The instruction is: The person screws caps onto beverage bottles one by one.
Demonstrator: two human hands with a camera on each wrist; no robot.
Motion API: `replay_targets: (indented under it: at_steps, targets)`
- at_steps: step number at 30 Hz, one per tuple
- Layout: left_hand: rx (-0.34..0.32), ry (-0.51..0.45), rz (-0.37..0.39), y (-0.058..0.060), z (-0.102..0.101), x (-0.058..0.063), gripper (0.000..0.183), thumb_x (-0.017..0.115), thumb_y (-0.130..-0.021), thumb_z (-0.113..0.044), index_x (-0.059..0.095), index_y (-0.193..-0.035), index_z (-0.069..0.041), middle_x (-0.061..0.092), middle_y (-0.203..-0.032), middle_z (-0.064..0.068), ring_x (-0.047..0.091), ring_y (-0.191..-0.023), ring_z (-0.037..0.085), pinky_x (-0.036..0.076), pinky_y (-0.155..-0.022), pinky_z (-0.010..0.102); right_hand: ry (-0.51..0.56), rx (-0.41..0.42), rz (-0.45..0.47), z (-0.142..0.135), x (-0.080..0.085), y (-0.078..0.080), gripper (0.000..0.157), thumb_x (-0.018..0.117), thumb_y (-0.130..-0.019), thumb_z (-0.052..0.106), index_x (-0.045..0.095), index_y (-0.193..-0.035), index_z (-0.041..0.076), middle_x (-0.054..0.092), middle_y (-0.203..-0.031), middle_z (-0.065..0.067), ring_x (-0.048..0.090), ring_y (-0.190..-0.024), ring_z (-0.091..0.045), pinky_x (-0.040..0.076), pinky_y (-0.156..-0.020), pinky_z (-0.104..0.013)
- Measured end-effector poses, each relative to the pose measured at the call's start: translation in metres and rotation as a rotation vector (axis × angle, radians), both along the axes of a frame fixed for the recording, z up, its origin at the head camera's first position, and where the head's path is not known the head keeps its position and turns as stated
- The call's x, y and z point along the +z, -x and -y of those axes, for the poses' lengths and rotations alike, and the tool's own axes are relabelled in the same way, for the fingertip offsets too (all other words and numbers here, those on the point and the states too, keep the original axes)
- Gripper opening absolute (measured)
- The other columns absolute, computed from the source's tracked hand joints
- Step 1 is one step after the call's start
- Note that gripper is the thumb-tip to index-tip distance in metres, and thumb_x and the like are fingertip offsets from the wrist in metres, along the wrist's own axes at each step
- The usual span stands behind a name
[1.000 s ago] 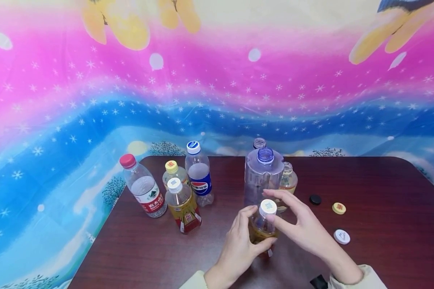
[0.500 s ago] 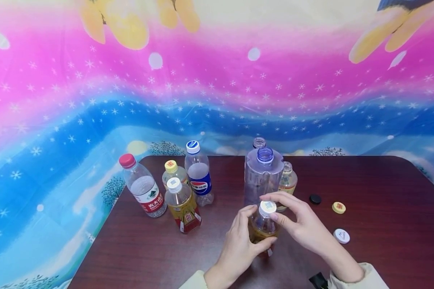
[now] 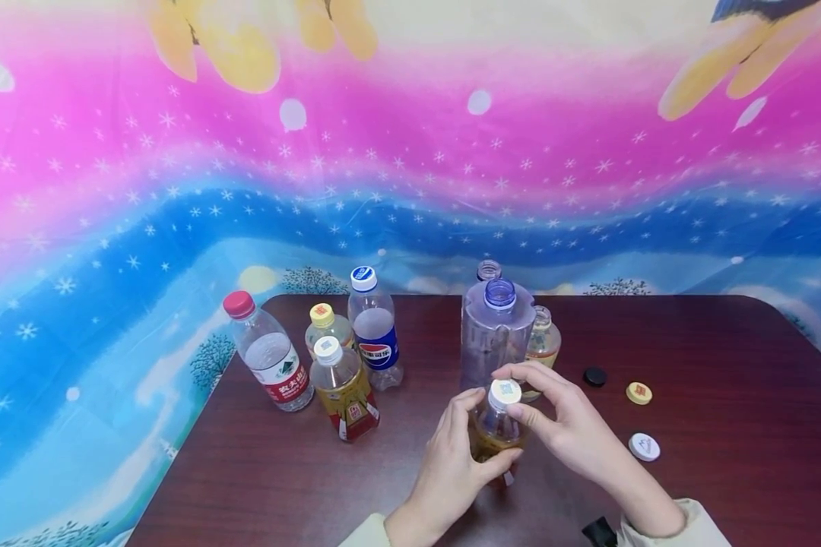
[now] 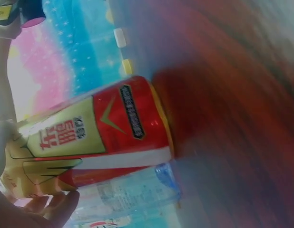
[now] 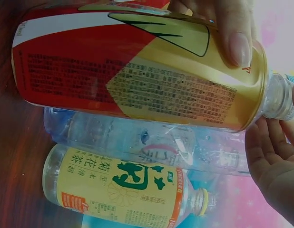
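In the head view my left hand (image 3: pixel 448 456) is wrapped round a red-and-gold drink bottle (image 3: pixel 498 439), standing upright near the front of the table. My right hand (image 3: pixel 575 425) pinches its white cap (image 3: pixel 505 392) between thumb and index finger, and the cap sits on the neck. The left wrist view shows the bottle's red lower label (image 4: pixel 132 118) close to the tabletop. In the right wrist view, a fingertip (image 5: pixel 240 50) of the left hand presses the gold shoulder. Directly behind is a large clear purplish bottle (image 3: pixel 489 342) without a cap.
Capped bottles stand at left: red-capped (image 3: pixel 274 365), yellow-capped (image 3: pixel 323 319), blue-labelled (image 3: pixel 376 334) and another red-and-gold one (image 3: pixel 349 399). An uncapped yellow-labelled bottle (image 5: pixel 123 185) stands behind the right hand. Loose black (image 3: pixel 594 377), yellow (image 3: pixel 639 393) and white (image 3: pixel 645 447) caps lie at right.
My right index finger and thumb have shifted round the white cap and closed in on it, and the cap's printed mark has turned. The left hand stays on the bottle.
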State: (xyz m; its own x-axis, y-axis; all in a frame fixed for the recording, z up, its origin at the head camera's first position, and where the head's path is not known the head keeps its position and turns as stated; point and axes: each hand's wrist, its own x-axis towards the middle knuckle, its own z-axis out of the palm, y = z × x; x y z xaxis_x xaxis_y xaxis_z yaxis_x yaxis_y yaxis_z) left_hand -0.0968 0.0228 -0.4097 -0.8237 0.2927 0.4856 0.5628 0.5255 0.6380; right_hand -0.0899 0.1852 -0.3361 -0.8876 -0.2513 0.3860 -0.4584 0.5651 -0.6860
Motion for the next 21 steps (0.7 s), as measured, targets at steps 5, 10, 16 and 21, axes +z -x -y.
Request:
replay_targets:
  at_steps: [5, 10, 16, 21]
  targets:
    - [0.005, -0.001, 0.094, -0.005, -0.001, 0.004, 0.072, 0.077, -0.078, -0.038, 0.039, -0.133, -0.013, 0.053, -0.133, 0.004, 0.056, -0.118, 0.020, 0.051, -0.095, 0.041, 0.031, 0.006, 0.013, 0.000, -0.001, -0.001, 0.030, 0.063, -0.090, 0.010, 0.061, -0.119, 0.014, 0.063, -0.116, 0.001, 0.054, -0.101, 0.005, 0.050, -0.079, -0.021]
    - [0.009, 0.003, 0.116, -0.008, -0.001, 0.003, 0.075, 0.076, -0.078, -0.038, 0.035, -0.138, -0.016, 0.047, -0.136, 0.006, 0.053, -0.121, 0.022, 0.050, -0.095, 0.045, 0.048, 0.012, 0.018, 0.001, -0.003, -0.001, 0.029, 0.062, -0.090, 0.009, 0.061, -0.119, 0.013, 0.062, -0.117, 0.000, 0.053, -0.103, 0.006, 0.051, -0.080, -0.021]
    - [0.056, 0.032, 0.082, -0.011, -0.001, -0.001, 0.084, 0.079, -0.075, -0.038, 0.032, -0.140, -0.011, 0.048, -0.130, 0.008, 0.055, -0.116, 0.021, 0.053, -0.092, 0.041, 0.050, 0.010, 0.003, 0.002, -0.004, -0.001, 0.030, 0.062, -0.090, 0.008, 0.061, -0.119, 0.014, 0.062, -0.117, -0.001, 0.053, -0.102, 0.007, 0.053, -0.080, -0.024]
    - [0.090, 0.008, 0.198, -0.011, -0.003, 0.000, 0.079, 0.079, -0.075, -0.040, 0.036, -0.135, -0.010, 0.053, -0.125, 0.005, 0.057, -0.112, 0.018, 0.053, -0.090, 0.038, 0.041, -0.005, 0.009, 0.003, -0.004, -0.003, 0.033, 0.062, -0.091, 0.011, 0.060, -0.123, 0.017, 0.063, -0.118, 0.001, 0.054, -0.103, 0.006, 0.053, -0.080, -0.026]
